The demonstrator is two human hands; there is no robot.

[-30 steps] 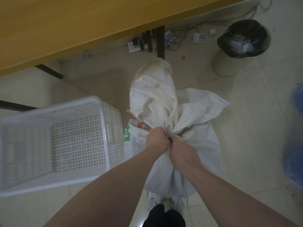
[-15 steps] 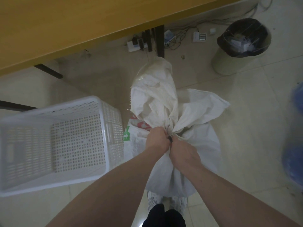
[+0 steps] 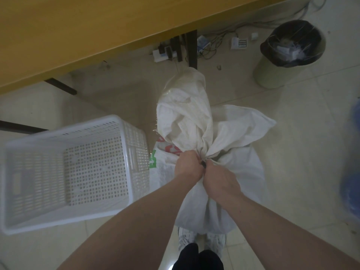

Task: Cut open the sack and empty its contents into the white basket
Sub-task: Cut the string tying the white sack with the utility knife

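Note:
A white woven sack (image 3: 241, 168) with red and green print stands on the floor just in front of my feet, its top gathered into a tied neck with loose flaps spreading above. My left hand (image 3: 187, 165) and my right hand (image 3: 220, 181) are both closed around that neck, knuckles touching. A small dark object shows between the two hands; I cannot tell what it is. The white perforated basket (image 3: 134, 141) sits on the floor directly left of the sack, and I see nothing inside it.
A yellow wooden table (image 3: 87, 30) with black legs spans the top. Power strips and cables (image 3: 206, 45) lie under it. A bin with a black liner (image 3: 290, 51) stands at the upper right. Blue bags (image 3: 350, 172) sit at the right edge.

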